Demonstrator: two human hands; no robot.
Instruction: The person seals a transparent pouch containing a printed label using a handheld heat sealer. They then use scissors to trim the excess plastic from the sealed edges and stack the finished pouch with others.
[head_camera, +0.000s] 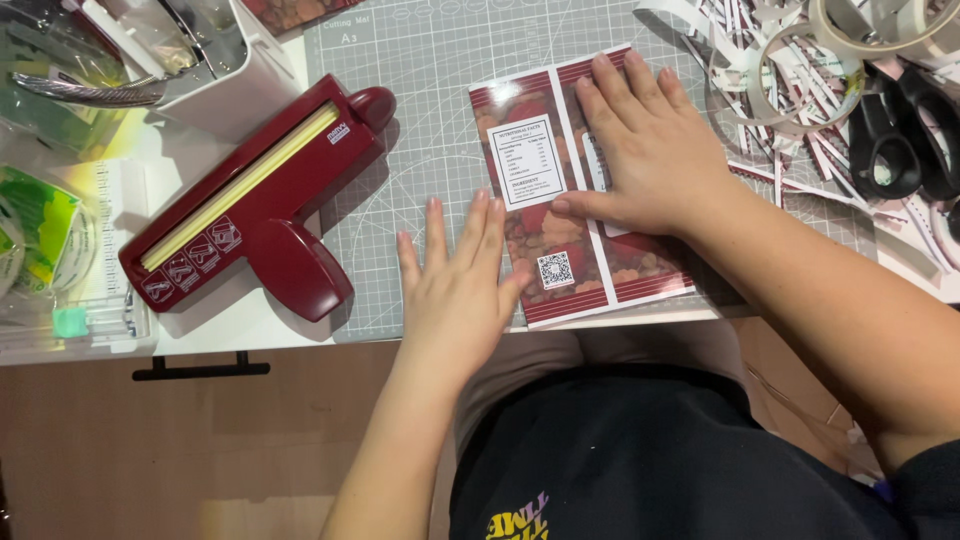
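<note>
Printed dark-red sheet lies flat on the grey cutting mat, near the front edge of the desk. Right hand rests palm-down on the sheet's right half, fingers spread & pressed flat, pinching nothing. Left hand is open too, fingers together-ish, laid on the mat w/ fingertips just reaching the sheet's left edge. Seems to me they're flattening or creasing it along the pale middle line; to do that well, I'd keep the right palm as anchor so nothing skews, & press w/ even weight from the line outward. Red punch tool sits left on the mat's edge; black scissors & paper strips well off to the right.
</note>
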